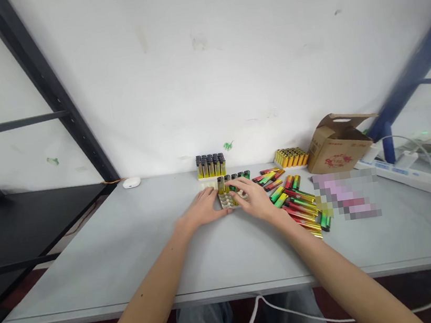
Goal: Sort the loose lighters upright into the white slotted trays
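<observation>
A small pale tray [226,201] with rows of round sockets sits on the table in front of me. Several lighters [221,185] with dark tops stand upright along its back rows. My left hand [205,206] rests at the tray's left side, its thumb along the front edge, gripping it. Over the tray's right part, my right hand [255,197] has thumb and fingers closed around a yellow-green lighter [234,197], held roughly upright. The fingers partly hide that lighter and the sockets under it.
Loose red, green and yellow lighters [301,206] lie piled on the right. Behind stand a full lighter tray [211,167] and a tray of yellow lighters [292,157]. An opened cardboard box [336,148], a power strip [399,171] and a white earbud case [131,182] are also on the table.
</observation>
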